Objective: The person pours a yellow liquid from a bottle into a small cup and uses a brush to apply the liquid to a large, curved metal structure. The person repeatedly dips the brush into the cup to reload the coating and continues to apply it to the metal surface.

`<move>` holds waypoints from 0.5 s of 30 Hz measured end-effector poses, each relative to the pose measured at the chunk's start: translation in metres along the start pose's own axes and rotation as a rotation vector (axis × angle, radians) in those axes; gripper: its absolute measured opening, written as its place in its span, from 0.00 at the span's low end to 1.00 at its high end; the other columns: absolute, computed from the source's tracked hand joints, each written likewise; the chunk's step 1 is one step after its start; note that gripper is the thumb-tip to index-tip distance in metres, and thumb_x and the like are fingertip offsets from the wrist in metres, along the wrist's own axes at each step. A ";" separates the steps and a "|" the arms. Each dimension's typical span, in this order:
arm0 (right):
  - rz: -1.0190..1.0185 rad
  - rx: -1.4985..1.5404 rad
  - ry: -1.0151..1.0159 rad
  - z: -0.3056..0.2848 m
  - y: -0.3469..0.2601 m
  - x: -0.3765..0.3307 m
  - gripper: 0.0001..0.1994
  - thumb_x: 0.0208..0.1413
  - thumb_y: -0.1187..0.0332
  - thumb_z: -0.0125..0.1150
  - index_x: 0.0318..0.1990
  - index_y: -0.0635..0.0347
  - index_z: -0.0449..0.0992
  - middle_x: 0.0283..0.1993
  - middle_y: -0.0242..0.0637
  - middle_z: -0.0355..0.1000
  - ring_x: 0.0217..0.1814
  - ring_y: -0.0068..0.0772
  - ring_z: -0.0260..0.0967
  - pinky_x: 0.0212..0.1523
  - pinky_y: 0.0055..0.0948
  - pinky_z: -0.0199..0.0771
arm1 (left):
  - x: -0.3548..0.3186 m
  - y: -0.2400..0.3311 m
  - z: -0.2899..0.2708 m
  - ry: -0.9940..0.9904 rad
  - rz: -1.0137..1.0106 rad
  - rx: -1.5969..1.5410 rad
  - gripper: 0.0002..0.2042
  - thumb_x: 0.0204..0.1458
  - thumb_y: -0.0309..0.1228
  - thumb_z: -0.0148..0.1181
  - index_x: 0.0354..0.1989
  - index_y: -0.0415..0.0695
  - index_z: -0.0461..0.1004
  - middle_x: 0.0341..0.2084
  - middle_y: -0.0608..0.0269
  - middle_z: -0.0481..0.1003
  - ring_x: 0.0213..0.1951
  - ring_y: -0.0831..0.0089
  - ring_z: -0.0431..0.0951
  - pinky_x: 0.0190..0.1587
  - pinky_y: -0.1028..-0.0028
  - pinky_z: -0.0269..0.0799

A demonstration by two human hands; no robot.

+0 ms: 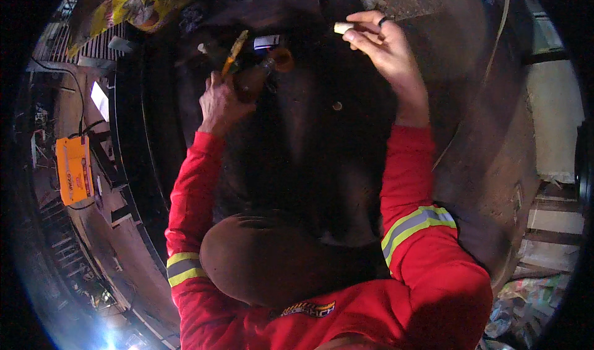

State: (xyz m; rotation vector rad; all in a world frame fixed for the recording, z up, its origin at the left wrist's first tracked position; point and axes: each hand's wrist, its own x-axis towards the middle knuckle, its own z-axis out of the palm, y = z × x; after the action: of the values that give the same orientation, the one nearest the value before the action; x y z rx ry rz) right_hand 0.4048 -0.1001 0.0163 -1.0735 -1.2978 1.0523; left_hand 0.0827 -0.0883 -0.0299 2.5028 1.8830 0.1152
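Orange box [73, 170] sits well left of the fingers of the left hand [221, 106]; a yellow bag [114, 15] lies beyond them, leftward. These fingers curl around an orange stick [234, 52], its tip pointing away. Just beyond and right of them are a blue-and-white tube [266, 42] and an orange ring [282, 59]. The right hand [388, 50] pinches a pale piece [341, 27] between thumb and fingers.

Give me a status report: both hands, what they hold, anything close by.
Left hand gripping slim orange-yellow tool. Right hand pinching small pale piece. Blue-and-white object close by, right of tool.
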 end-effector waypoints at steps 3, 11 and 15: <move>0.059 0.022 0.054 0.001 0.023 -0.003 0.15 0.54 0.66 0.66 0.45 0.64 0.74 0.38 0.34 0.75 0.36 0.19 0.68 0.39 0.21 0.70 | 0.024 -0.001 0.001 -0.095 -0.001 0.148 0.35 0.26 0.44 0.73 0.47 0.41 0.71 0.48 0.51 0.67 0.50 0.53 0.70 0.42 0.57 0.76; 0.106 -0.097 0.218 -0.018 0.068 -0.004 0.18 0.46 0.59 0.72 0.40 0.62 0.80 0.38 0.36 0.78 0.39 0.27 0.73 0.44 0.29 0.71 | 0.055 0.002 0.015 -0.195 -0.012 0.430 0.39 0.26 0.46 0.76 0.51 0.40 0.70 0.51 0.52 0.66 0.54 0.55 0.69 0.44 0.58 0.77; 0.163 -0.278 0.268 -0.029 0.080 -0.007 0.20 0.44 0.57 0.72 0.39 0.64 0.80 0.38 0.41 0.78 0.42 0.32 0.75 0.44 0.31 0.72 | 0.067 0.019 0.007 -0.231 0.006 0.507 0.36 0.26 0.45 0.77 0.48 0.40 0.73 0.51 0.53 0.67 0.55 0.57 0.68 0.44 0.60 0.77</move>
State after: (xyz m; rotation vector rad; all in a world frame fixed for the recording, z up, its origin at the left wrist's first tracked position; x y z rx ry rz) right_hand 0.4349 -0.0920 -0.0629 -1.4978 -1.1746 0.8258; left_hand 0.1193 -0.0290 -0.0326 2.6538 2.0013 -0.7055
